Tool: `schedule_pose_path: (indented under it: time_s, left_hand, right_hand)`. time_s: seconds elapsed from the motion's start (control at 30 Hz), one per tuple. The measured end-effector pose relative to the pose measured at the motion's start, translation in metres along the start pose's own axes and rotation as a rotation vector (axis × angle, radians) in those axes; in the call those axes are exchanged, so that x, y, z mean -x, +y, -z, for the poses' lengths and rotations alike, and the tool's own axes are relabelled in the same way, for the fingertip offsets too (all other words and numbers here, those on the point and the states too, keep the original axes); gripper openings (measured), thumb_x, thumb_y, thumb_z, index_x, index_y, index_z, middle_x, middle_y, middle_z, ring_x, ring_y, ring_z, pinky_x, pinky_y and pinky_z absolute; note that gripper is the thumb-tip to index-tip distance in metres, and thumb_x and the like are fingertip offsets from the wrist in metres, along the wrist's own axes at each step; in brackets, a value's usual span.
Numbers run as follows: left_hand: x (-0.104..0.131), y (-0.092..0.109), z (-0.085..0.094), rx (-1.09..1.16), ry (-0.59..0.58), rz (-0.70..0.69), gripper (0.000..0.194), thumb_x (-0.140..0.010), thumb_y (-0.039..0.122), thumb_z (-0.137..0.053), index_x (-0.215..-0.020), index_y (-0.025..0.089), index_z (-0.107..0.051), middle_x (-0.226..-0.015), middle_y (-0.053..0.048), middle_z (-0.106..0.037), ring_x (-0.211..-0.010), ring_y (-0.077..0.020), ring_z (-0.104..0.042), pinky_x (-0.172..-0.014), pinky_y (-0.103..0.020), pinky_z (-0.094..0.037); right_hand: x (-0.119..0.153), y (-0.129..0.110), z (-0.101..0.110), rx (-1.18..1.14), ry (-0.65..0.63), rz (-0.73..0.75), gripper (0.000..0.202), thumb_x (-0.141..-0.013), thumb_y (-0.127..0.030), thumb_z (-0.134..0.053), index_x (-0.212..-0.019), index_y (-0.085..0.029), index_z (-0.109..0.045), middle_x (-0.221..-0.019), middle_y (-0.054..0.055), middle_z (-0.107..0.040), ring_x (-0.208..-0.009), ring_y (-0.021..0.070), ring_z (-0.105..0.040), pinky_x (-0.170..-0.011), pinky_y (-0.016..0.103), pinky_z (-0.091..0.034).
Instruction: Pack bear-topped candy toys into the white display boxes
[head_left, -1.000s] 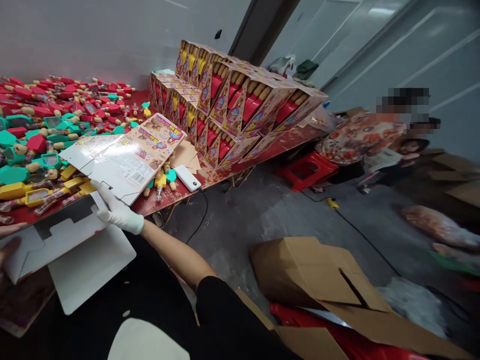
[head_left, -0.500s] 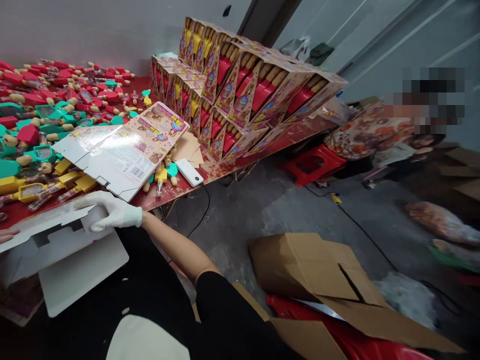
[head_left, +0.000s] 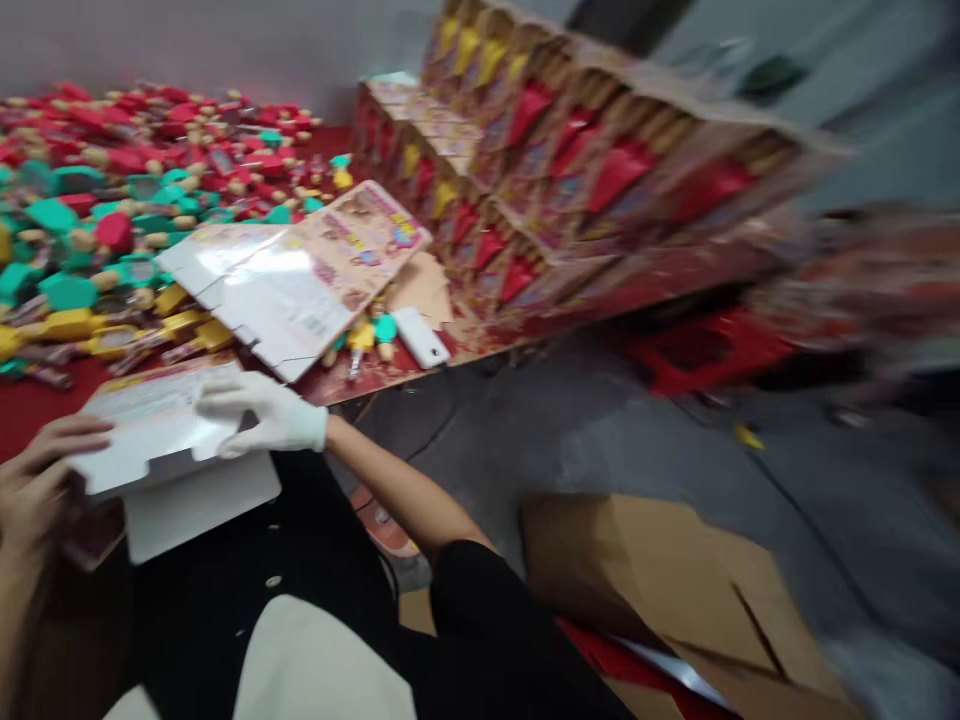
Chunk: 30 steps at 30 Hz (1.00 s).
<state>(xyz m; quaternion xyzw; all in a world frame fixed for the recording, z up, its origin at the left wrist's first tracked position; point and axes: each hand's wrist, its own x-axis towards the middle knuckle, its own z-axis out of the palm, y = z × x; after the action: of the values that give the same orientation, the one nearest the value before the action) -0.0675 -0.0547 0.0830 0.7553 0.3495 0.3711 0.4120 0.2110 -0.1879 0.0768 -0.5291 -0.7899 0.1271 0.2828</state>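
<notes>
A partly folded cardboard display box (head_left: pixel 161 430), white inside with a loose flap hanging down, is held in front of my body at the table's edge. My bare left hand (head_left: pixel 41 475) grips its left end, fingers over the top panel. At the right end, my white-gloved right hand (head_left: pixel 262 415) holds the panel between fingers and thumb. Just beyond lies a flat printed carton (head_left: pixel 300 280), white on one half and patterned on the other. Yellow toy pieces (head_left: pixel 112 342) with clear tubes lie behind the box.
Red toys (head_left: pixel 172 120) and green toys (head_left: pixel 67 290) are heaped at the back left. Filled display boxes (head_left: pixel 585 170) are stacked on the right. A white power bank (head_left: pixel 420 337) sits at the table edge. Open brown carton (head_left: pixel 637 570) and red stool (head_left: pixel 705 350) stand on the floor.
My view has swung left, so the scene sits further right and is blurred. My left hand has come into view on the box. The box's top panel is tilted more towards me.
</notes>
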Motion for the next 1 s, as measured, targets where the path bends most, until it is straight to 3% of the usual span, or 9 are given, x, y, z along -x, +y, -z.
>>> schedule_pose_path:
  time_s: [0.07,0.13,0.2,0.33,0.47,0.6,0.7,0.8,1.0]
  left_hand:
    - [0.009,0.003,-0.004,0.039,-0.122,-0.128,0.013,-0.080,0.041,-0.075,-0.073,0.031,-0.078,-0.102,0.011,-0.078,-0.102,-0.0203,-0.067,-0.108,-0.046,-0.050]
    - [0.017,0.001,-0.009,0.147,-0.172,-0.153,0.040,-0.087,0.061,-0.063,-0.093,0.026,-0.081,-0.111,-0.004,-0.078,-0.111,-0.0274,-0.068,-0.106,-0.052,-0.050]
    - [0.022,-0.009,-0.016,-0.041,-0.220,-0.154,0.055,-0.078,0.057,-0.080,-0.121,0.024,-0.075,-0.140,-0.011,-0.066,-0.131,-0.0314,-0.059,-0.114,-0.051,-0.045]
    - [0.030,-0.028,-0.037,-0.198,-0.040,-0.276,0.038,-0.085,0.047,-0.079,-0.113,0.022,-0.075,-0.120,-0.011,-0.073,-0.117,-0.0263,-0.066,-0.108,-0.048,-0.048]
    - [0.033,-0.035,-0.049,-0.185,0.055,-0.261,0.031,-0.089,0.048,-0.074,-0.106,0.022,-0.073,-0.112,-0.010,-0.072,-0.113,-0.0254,-0.066,-0.108,-0.047,-0.048]
    - [0.058,-0.030,-0.055,-0.203,0.216,-0.221,0.073,-0.075,0.060,-0.084,-0.132,0.022,-0.058,-0.137,-0.015,-0.057,-0.136,-0.0300,-0.052,-0.120,-0.047,-0.039]
    - [0.098,-0.014,-0.071,-0.061,0.486,0.005,0.081,-0.080,0.063,-0.078,-0.142,0.026,-0.042,-0.143,-0.015,-0.045,-0.140,-0.0271,-0.047,-0.119,-0.042,-0.040]
    - [0.123,0.006,-0.093,0.299,0.572,0.333,0.074,-0.082,0.062,-0.078,-0.137,0.028,-0.041,-0.138,-0.012,-0.049,-0.133,-0.0227,-0.053,-0.113,-0.038,-0.045]
    - [0.090,0.032,-0.113,0.992,0.485,0.664,0.062,-0.056,0.040,-0.097,-0.102,0.018,-0.063,-0.109,-0.005,-0.070,-0.110,-0.0219,-0.067,-0.103,-0.039,-0.052]
  right_hand:
    - [0.009,-0.004,-0.008,0.015,0.054,-0.076,0.083,-0.079,-0.050,-0.082,-0.147,-0.010,-0.055,-0.153,0.021,-0.050,-0.143,0.0295,-0.047,-0.119,0.042,-0.037]
    - [0.018,-0.004,-0.022,0.068,0.103,-0.167,0.065,-0.083,-0.036,-0.078,-0.141,-0.012,-0.060,-0.146,0.019,-0.057,-0.136,0.0316,-0.051,-0.115,0.047,-0.040]
    - [0.024,0.001,-0.037,0.129,0.147,-0.218,0.056,-0.084,-0.031,-0.074,-0.136,-0.016,-0.064,-0.143,0.016,-0.060,-0.128,0.0322,-0.054,-0.109,0.049,-0.043]
    - [0.024,-0.007,-0.055,0.262,0.261,-0.369,0.037,-0.088,-0.034,-0.065,-0.123,-0.021,-0.070,-0.131,0.014,-0.066,-0.111,0.0319,-0.056,-0.098,0.050,-0.045]
    - [0.014,-0.021,-0.051,0.400,0.203,-0.393,0.038,-0.090,-0.034,-0.062,-0.125,-0.022,-0.068,-0.128,0.013,-0.066,-0.112,0.0327,-0.053,-0.099,0.053,-0.040]
    - [0.007,-0.017,-0.044,0.411,0.125,-0.303,0.046,-0.088,-0.034,-0.065,-0.132,-0.020,-0.065,-0.137,0.013,-0.063,-0.116,0.0320,-0.055,-0.101,0.050,-0.041]
    - [0.006,-0.008,-0.036,0.325,0.170,-0.302,0.043,-0.088,-0.038,-0.065,-0.127,-0.019,-0.068,-0.130,0.013,-0.067,-0.107,0.0301,-0.059,-0.094,0.045,-0.046]
    - [0.005,-0.003,-0.028,0.216,0.258,-0.289,0.036,-0.092,-0.042,-0.060,-0.117,-0.020,-0.073,-0.120,0.013,-0.070,-0.105,0.0287,-0.062,-0.092,0.044,-0.049]
    - [0.012,-0.017,-0.020,0.179,0.299,-0.306,0.034,-0.091,-0.044,-0.063,-0.107,-0.017,-0.074,-0.105,0.013,-0.070,-0.099,0.0286,-0.064,-0.089,0.044,-0.052]
